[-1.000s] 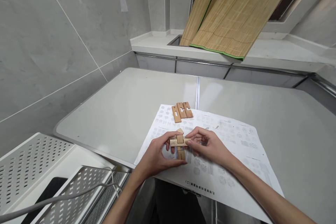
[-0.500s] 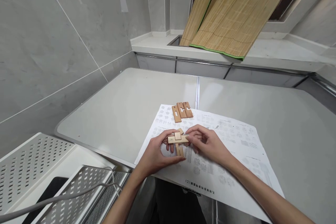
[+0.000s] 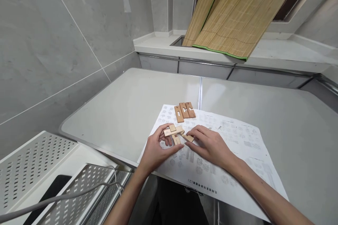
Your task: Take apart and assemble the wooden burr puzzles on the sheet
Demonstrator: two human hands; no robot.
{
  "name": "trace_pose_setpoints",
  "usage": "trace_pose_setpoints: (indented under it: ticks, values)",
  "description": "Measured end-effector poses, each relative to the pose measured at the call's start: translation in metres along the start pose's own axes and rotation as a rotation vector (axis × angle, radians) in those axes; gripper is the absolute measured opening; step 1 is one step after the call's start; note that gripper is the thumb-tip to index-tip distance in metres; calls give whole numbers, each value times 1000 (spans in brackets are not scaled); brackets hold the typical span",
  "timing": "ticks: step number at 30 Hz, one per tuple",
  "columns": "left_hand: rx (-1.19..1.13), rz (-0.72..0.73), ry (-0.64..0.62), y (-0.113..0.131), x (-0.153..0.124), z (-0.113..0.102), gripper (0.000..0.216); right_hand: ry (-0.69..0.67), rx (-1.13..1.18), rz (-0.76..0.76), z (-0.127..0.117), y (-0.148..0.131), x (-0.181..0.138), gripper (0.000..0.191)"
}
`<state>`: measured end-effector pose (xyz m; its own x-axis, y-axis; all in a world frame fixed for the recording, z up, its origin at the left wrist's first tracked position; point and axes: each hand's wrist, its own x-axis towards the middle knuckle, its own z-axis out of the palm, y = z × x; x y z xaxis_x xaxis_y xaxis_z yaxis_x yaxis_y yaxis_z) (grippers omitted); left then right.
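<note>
Reading left to right off the printed sheet (image 3: pixel 235 158) on my head feed. Left of it: white rack (image 3: pixel 16 172), hard panels punched with rows of holes. Over its left part: pale wooden assembly (image 3: pixel 174 132), smooth and straight-edged; numbered bar (image 3: pixel 179 129), square block (image 3: pixel 172 128) across it, notched piece (image 3: pixel 176 140) below. On its far edge: three flat brown wooden pieces (image 3: pixel 185 111), one with a closed slot, two notched from the side. Beyond it: bamboo mat (image 3: pixel 232 14), thin slats, green edging.

Versus half a second ago: bar was near level, now slants, right end toward the sheet's far edge. Right hand (image 3: pixel 212 146) is off the bar end and onto an angular piece (image 3: pixel 189 138). Brown pieces unmoved on the sheet.

Left hand (image 3: pixel 158 150): wide C, assembly between thumb and curled fingers, thumb at the notched piece's near end. Right hand: narrow pinch on the angular piece, at the assembly's right side. Can't tell whether they're joined.
</note>
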<state>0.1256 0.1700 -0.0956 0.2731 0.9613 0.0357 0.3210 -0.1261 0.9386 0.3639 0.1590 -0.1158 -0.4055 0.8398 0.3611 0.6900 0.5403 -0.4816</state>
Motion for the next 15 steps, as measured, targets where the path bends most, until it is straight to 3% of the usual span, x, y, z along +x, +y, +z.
trace_pose_setpoints:
  ticks: [7, 15]
  values:
    - [140, 110, 33, -3, -4, 0, 68, -16, 100, -64, -6, -4, -1, 28]
    - [326, 186, -28, -1, -6, 2, 62, 51, 117, -30, 0, -6, -6, 22]
